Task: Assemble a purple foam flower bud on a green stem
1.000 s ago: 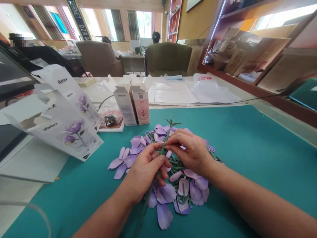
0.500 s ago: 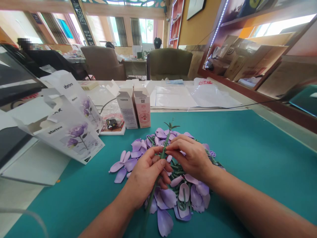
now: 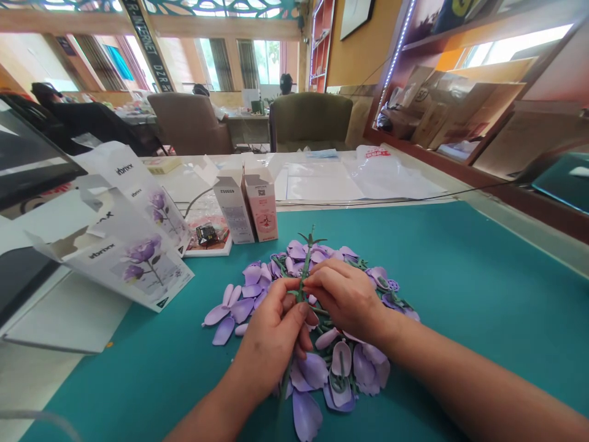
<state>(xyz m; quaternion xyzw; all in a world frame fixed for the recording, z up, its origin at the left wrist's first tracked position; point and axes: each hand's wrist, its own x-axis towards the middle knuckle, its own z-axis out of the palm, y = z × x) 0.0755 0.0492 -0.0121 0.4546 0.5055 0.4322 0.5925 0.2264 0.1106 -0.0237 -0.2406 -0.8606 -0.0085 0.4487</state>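
The left hand (image 3: pixel 271 347) closes around a green plastic stem (image 3: pixel 301 288), its fingers (image 3: pixel 301 319) curled and pressed together on the lower part. The right hand (image 3: pixel 347 299) reaches in from 3 o'clock, its fingers (image 3: pixel 324 277) pinching the stem higher up. Exactly where those fingertips meet the stem is hidden behind the hands. The stem's leafy tip points to 12 above the hands, while its lower end runs toward 6 and fades out among the petals near the bottom of the view.

Lilac petals (image 3: pixel 306 416) and green sprigs (image 3: pixel 322 311) lie in a loose pile beneath the hands, on a teal mat (image 3: pixel 460 294). Whatever lies directly under the palms cannot be made out. At 11 o'clock from the pile stand two open cartons (image 3: pixel 246 205), with a printed flower box (image 3: pixel 124 245) lying tilted at 10 o'clock. Between them, a small black part (image 3: pixel 206 234) sits on a packet, too small to identify. A plastic bag (image 3: pixel 391 178) lies on the tabletop (image 3: pixel 184 181) at 1 o'clock.
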